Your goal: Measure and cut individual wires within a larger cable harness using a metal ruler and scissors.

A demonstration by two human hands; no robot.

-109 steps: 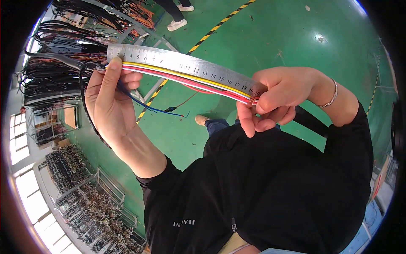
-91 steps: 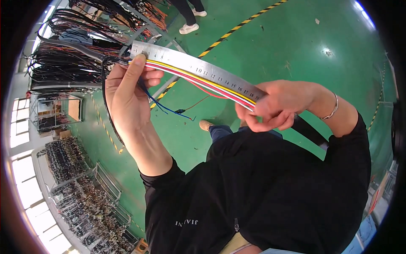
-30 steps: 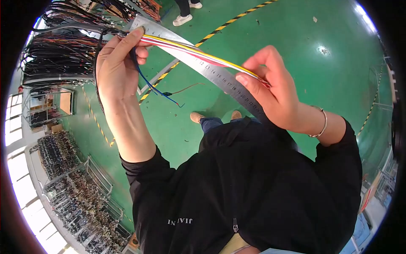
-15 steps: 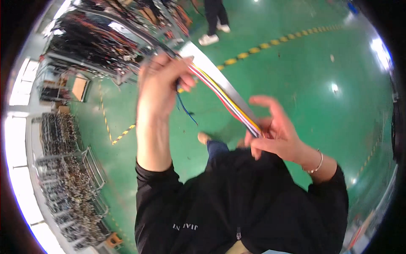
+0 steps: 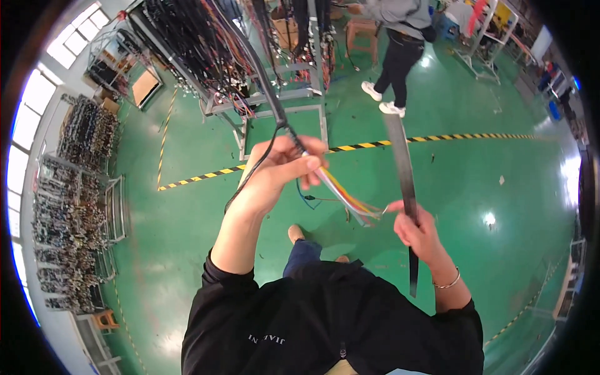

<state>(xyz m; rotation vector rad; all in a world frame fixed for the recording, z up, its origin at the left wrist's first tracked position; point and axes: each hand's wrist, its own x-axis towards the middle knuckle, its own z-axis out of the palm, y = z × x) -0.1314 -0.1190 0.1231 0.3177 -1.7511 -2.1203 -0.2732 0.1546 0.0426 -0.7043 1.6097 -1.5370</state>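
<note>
My left hand (image 5: 270,178) is closed around a cable harness (image 5: 265,81), near where its black sleeve ends. From its fingers a bundle of coloured wires (image 5: 340,192), yellow, white and red among them, fans out toward my right hand. A thinner black branch cable (image 5: 255,170) hangs over my left wrist. My right hand (image 5: 420,234) grips a long, flat, shiny black strip (image 5: 402,159), which sticks out above and below the fingers. The right fingertips are beside the wire ends; whether they touch them I cannot tell.
Ahead, a grey metal rack (image 5: 287,95) is hung with many cables. Beyond it stands a person (image 5: 400,62) near a stool (image 5: 362,32). Yellow-black tape (image 5: 375,145) crosses the green floor. Shelves packed with cable bundles (image 5: 69,219) line the left side, and a white frame (image 5: 484,53) is far right.
My right hand has moved away from the wires, carrying the strip apart from them and more upright. The wires now hang loose at their far ends. My view has shifted, showing more rack and person.
</note>
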